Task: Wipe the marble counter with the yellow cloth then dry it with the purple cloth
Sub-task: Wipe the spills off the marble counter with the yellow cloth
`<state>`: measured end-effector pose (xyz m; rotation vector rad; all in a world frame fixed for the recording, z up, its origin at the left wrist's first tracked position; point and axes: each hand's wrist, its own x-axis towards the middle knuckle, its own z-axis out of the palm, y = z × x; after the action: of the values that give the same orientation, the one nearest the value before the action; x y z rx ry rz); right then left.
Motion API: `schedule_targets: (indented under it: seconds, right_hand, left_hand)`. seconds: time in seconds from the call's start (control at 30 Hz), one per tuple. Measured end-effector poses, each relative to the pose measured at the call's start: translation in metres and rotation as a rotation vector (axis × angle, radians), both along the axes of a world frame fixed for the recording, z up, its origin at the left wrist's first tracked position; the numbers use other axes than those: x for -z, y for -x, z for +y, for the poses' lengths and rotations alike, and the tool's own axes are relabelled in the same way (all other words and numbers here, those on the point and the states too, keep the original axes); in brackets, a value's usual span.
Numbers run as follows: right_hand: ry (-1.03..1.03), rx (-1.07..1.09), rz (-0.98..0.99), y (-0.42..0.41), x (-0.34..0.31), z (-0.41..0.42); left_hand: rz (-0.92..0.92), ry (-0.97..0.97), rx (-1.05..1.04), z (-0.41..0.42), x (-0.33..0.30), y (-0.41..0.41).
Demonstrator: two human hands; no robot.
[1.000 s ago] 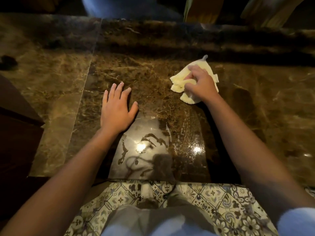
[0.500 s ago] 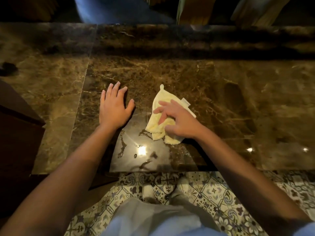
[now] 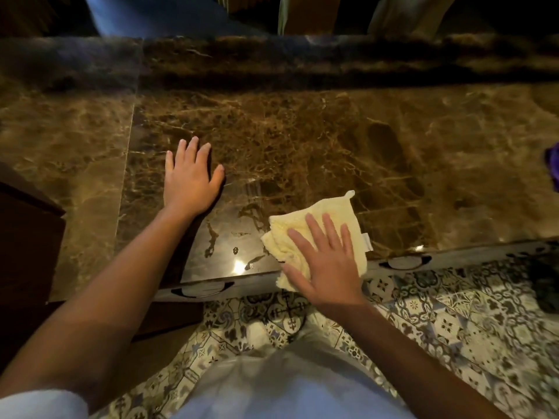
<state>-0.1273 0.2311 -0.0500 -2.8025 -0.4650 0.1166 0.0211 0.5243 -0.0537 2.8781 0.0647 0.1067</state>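
The brown marble counter (image 3: 317,140) fills the upper half of the view. My right hand (image 3: 326,261) lies flat with spread fingers on the yellow cloth (image 3: 341,216), pressing it onto the counter's front edge; part of the cloth hangs over that edge. My left hand (image 3: 190,176) rests palm down on the marble to the left, fingers apart, holding nothing. A sliver of the purple cloth (image 3: 553,164) shows at the far right edge of the counter. Wet streaks shine on the marble between my hands.
A raised marble ledge (image 3: 302,55) runs along the back. A seam divides the counter from a lighter slab (image 3: 60,146) on the left. Below the front edge are drawer pulls (image 3: 199,290) and a patterned tile floor (image 3: 453,313). Someone's clothing shows beyond the ledge.
My right hand has dragged the yellow cloth from the far middle of the counter toward me and to the front edge, and its fingers have flattened out. The left hand has stayed planted.
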Motion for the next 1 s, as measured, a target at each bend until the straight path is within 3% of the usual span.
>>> schedule_targets:
  seconds: [0.17, 0.27, 0.3, 0.43, 0.77, 1.0]
  right_hand:
    - [0.113, 0.077, -0.028, -0.018, 0.005, 0.05]
    - [0.13, 0.076, -0.03, -0.036, 0.005, 0.059]
    - [0.13, 0.07, -0.021, -0.045, 0.005, 0.06]
    - [0.127, 0.103, 0.01, -0.101, 0.001, 0.059]
    - [0.121, 0.261, 0.024, -0.233, 0.0, 0.081]
    - [0.061, 0.176, -0.032, -0.211, 0.003, 0.091]
  left_hand:
    - [-0.052, 0.055, -0.018, -0.001, 0.0, 0.002]
    - [-0.139, 0.316, -0.096, 0.006, -0.007, 0.007]
    - [-0.132, 0.323, -0.106, 0.012, -0.007, 0.009]
    - [-0.001, 0.005, -0.103, 0.043, 0.004, 0.028]
    - [0.024, -0.011, -0.188, 0.043, 0.002, 0.03]
    - [0.021, 0.052, -0.179, 0.042, -0.003, 0.033]
